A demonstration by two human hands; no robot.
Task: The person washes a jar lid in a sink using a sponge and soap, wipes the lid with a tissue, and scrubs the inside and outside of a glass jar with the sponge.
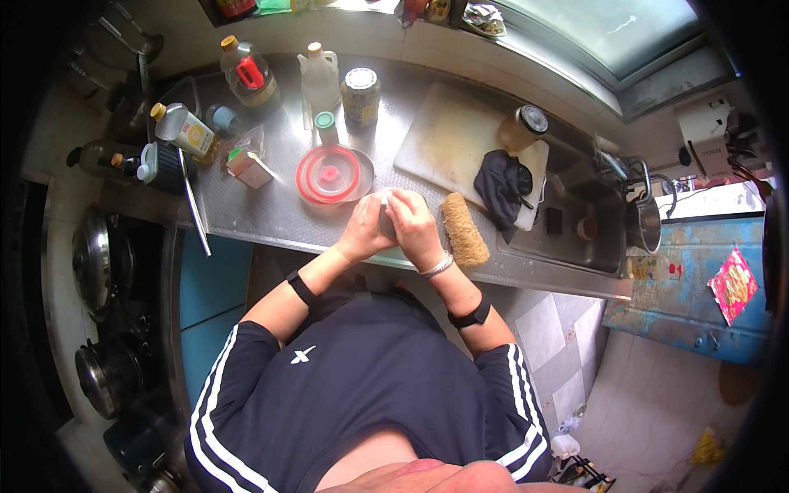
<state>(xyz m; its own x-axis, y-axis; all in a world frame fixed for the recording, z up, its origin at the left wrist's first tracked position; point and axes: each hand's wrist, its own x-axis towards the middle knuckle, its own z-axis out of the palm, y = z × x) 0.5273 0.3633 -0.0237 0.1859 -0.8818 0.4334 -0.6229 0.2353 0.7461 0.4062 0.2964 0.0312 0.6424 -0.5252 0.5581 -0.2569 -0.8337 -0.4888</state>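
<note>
My left hand (365,227) and my right hand (414,227) meet over the front edge of the steel counter, both closed around a small container (387,223). It looks like a jar or cup; the fingers hide most of it, and something white shows between the fingertips. Just beyond my left hand lies a clear lid with a red rim (328,174), partly over a round dish. To the right of my right hand a loofah sponge (463,229) rests on the counter. Behind the lid stand a small green-capped container (325,128) and a white-lidded glass jar (361,95).
A white cutting board (444,135) carries a dark cloth (502,188) and a jar (523,127), beside the sink (582,209). Several bottles, including an oil bottle (185,130), and a small carton (249,168) stand left. A metal rod (193,203) overhangs the counter's front edge.
</note>
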